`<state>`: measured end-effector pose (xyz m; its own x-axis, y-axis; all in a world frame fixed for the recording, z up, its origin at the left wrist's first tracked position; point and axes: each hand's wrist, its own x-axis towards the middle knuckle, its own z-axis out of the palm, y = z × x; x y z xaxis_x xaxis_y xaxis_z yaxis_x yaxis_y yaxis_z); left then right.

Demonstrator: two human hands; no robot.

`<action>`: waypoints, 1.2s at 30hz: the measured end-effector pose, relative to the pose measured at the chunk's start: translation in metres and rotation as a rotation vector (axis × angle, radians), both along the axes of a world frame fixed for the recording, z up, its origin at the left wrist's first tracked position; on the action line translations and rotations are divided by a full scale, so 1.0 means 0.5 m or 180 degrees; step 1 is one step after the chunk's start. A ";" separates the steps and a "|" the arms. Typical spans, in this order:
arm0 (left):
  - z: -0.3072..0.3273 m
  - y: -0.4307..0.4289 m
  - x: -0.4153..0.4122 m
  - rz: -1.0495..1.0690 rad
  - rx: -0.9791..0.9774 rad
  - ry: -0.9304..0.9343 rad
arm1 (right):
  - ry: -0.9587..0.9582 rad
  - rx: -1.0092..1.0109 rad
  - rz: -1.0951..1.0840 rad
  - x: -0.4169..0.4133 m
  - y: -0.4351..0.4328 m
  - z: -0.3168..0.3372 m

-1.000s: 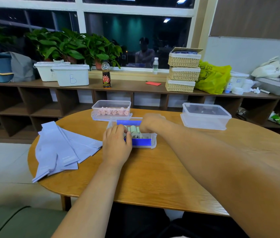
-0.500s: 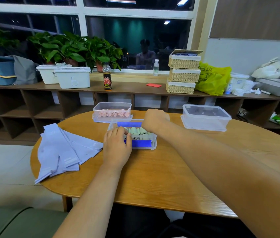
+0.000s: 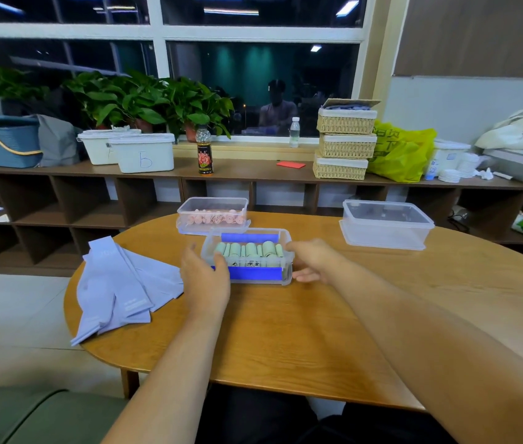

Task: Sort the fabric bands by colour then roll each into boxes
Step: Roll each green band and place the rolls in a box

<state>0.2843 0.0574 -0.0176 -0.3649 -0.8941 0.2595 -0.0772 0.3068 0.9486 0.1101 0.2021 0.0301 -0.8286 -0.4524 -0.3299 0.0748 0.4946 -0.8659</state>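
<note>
A clear plastic box (image 3: 285,277) with blue labels stands mid-table and holds several rolled green bands (image 3: 249,249). My left hand (image 3: 204,277) sits at its left end, thumb against the front wall, fingers relaxed. At the right end is my right hand (image 3: 309,259), fingers straight beside the box wall. Behind it a second clear box (image 3: 186,216) holds rolled pink bands (image 3: 215,218). A pile of flat lilac bands (image 3: 119,286) lies at the table's left. An empty clear box (image 3: 385,224) stands at the right.
The round wooden table (image 3: 285,331) has open surface in front of the boxes. A long shelf unit (image 3: 61,174) behind carries white bins, wicker baskets (image 3: 345,139), a bottle (image 3: 205,150), plants and a yellow bag. A green seat (image 3: 29,418) is at lower left.
My right hand came off the top of the green box and dropped to its right side. My left hand shifted from the box's front to its left end. The view moved slightly.
</note>
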 end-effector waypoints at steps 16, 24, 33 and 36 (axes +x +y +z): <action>0.013 0.029 -0.018 -0.1429 -0.0809 -0.1485 | 0.1393 0.0047 -0.0721 0.022 0.112 -0.071; -0.007 0.022 -0.019 -0.1019 -0.0896 -0.1523 | 0.4653 0.1377 0.0944 0.050 0.068 -0.094; -0.013 0.014 -0.018 -0.0855 -0.0873 -0.1546 | 0.4281 0.2137 0.1034 -0.032 -0.009 -0.085; -0.021 0.009 -0.024 -0.0843 -0.0950 -0.1593 | 0.4095 0.2220 0.1005 -0.085 -0.036 -0.070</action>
<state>0.2722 0.0622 -0.0282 -0.7052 -0.6726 0.2243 -0.3739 0.6216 0.6883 0.0674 0.1842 -0.0050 -0.6131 -0.7265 0.3105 -0.7210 0.6751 0.1561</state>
